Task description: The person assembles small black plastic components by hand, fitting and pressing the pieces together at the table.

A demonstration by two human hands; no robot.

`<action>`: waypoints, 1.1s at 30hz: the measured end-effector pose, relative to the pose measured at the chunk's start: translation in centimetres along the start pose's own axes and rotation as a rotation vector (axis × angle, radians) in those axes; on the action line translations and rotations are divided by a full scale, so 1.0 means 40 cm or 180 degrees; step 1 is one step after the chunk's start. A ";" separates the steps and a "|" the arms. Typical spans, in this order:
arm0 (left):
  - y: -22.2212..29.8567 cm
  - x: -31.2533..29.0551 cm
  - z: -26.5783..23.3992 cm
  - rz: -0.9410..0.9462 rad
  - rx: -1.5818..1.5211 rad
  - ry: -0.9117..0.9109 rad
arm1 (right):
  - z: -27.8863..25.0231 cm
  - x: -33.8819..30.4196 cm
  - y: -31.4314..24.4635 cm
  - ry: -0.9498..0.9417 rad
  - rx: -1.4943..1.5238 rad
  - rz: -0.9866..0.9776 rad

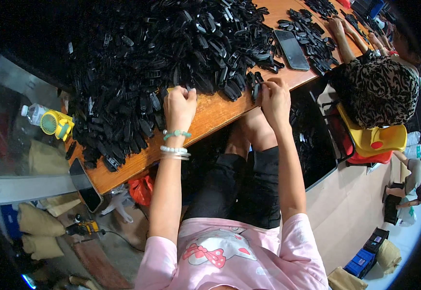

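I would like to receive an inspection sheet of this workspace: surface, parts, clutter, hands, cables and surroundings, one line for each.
Surface: brown wooden table, wood visible along its near edge.
Parts: small black pieces, heaped over much of the table.
Clutter: one dark phone on the table, another at its left end; yellow fan and clear bottle at left.
Hands: left hand curled at the heap's near edge; right hand with fingertips at a few pieces; whether either grips one, cannot tell.
Cables: black cable by the yellow-black power tool, below at left.
Surroundings: co-worker at right; blue crate on the floor.
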State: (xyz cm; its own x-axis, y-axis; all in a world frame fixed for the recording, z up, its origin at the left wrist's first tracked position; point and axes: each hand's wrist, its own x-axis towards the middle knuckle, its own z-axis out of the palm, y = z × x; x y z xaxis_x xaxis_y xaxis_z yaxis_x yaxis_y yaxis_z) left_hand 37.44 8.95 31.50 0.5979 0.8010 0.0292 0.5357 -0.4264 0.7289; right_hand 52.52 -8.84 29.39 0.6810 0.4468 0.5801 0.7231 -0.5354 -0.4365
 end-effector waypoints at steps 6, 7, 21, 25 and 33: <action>-0.051 -0.096 0.012 0.0830 -0.0229 0.0516 | -0.032 0.029 0.015 -0.0203 -0.0517 0.0154; -0.031 -0.131 -0.001 0.0366 -0.1162 0.0087 | -0.042 0.025 0.016 -0.0067 -0.0273 0.0213; 0.020 -0.291 -0.096 0.0941 -0.1815 -0.0888 | -0.177 -0.162 -0.208 -0.1897 0.3840 0.0678; 0.033 -0.286 -0.118 0.1520 -0.1431 -0.0705 | -0.194 -0.158 -0.215 -0.1975 0.2735 -0.0284; 0.034 -0.282 -0.134 0.2106 -0.1028 -0.0591 | -0.181 -0.185 -0.225 -0.1522 0.1989 -0.1068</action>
State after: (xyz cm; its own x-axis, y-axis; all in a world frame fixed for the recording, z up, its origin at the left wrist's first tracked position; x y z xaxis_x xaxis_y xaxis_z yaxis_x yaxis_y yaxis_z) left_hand 28.25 1.59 35.81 0.8397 0.3248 0.4353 -0.1538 -0.6264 0.7642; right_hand 40.16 -12.52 34.01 0.2933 0.8406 0.4553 0.7305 0.1101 -0.6740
